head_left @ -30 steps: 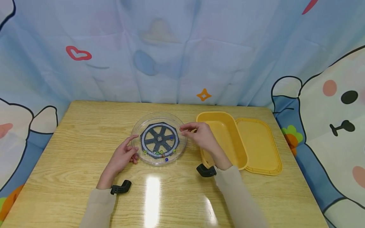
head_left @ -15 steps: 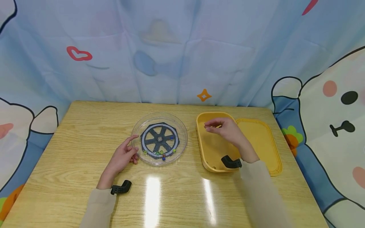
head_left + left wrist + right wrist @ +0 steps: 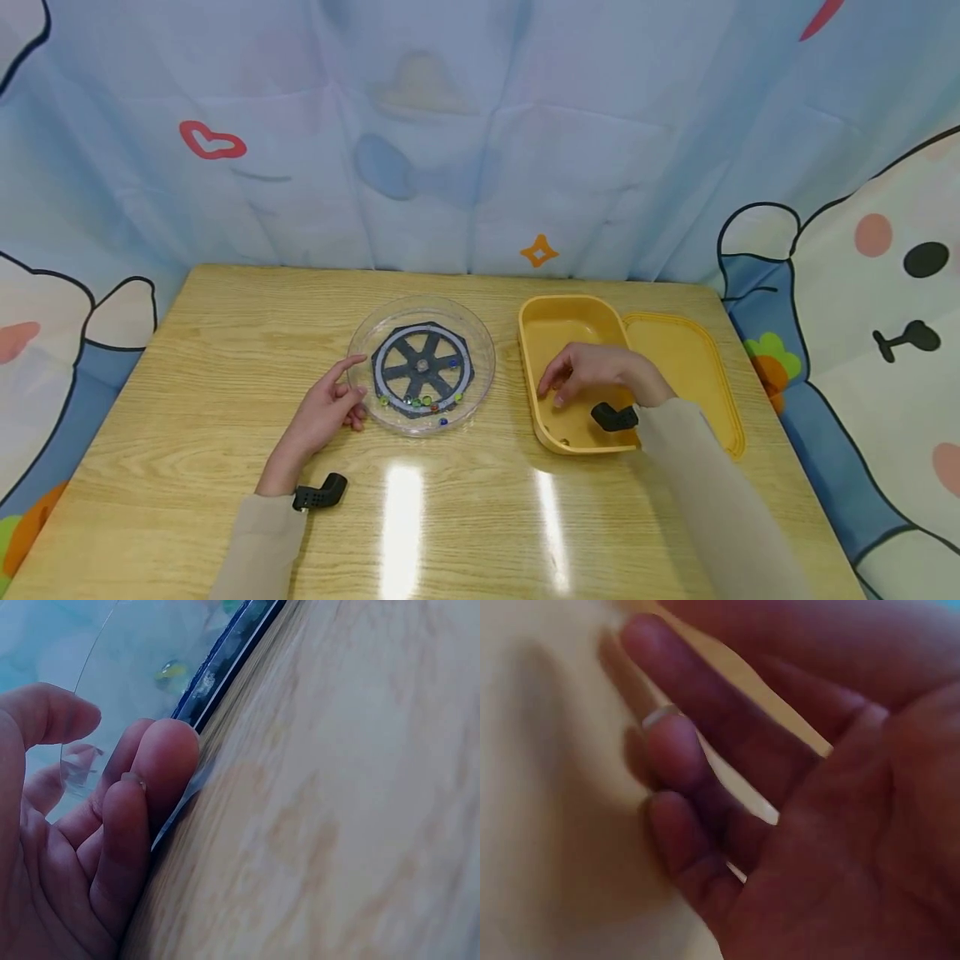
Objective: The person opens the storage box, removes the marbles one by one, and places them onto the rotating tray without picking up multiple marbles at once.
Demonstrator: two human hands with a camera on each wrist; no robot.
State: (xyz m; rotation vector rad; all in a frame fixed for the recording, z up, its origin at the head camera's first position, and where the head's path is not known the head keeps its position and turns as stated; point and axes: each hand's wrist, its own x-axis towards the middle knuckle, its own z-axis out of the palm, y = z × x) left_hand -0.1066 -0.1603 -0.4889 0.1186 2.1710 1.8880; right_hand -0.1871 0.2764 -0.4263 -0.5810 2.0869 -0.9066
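Observation:
A clear round dish [image 3: 483,392] stands left of the table's middle in the head view. Inside it is a dark six-spoked wheel shape with a pale ring [image 3: 405,342]. Several glass marbles [image 3: 426,401] gather along its near side, and a blue marble [image 3: 453,363] lies farther right. My left hand [image 3: 326,412] touches the dish's left edge with index finger and thumb apart; the other fingers bend below. My right hand [image 3: 588,375] reaches into a yellow box [image 3: 558,307], fingers loosely bent near its floor. No held thing shows in the right wrist view [image 3: 780,795], although the fingertips are partly hidden.
A yellow lid [image 3: 690,358] lies beside the box on its right, partly behind the right forearm. A small marble [image 3: 566,442] shows at the box's near end. Behind the wooden table [image 3: 465,517] hangs a printed blue curtain [image 3: 450,183].
My right hand has moved right from beside the dish to over the yellow box, then down into it. A blue marble in the dish has shifted slightly. My left hand stays at the dish.

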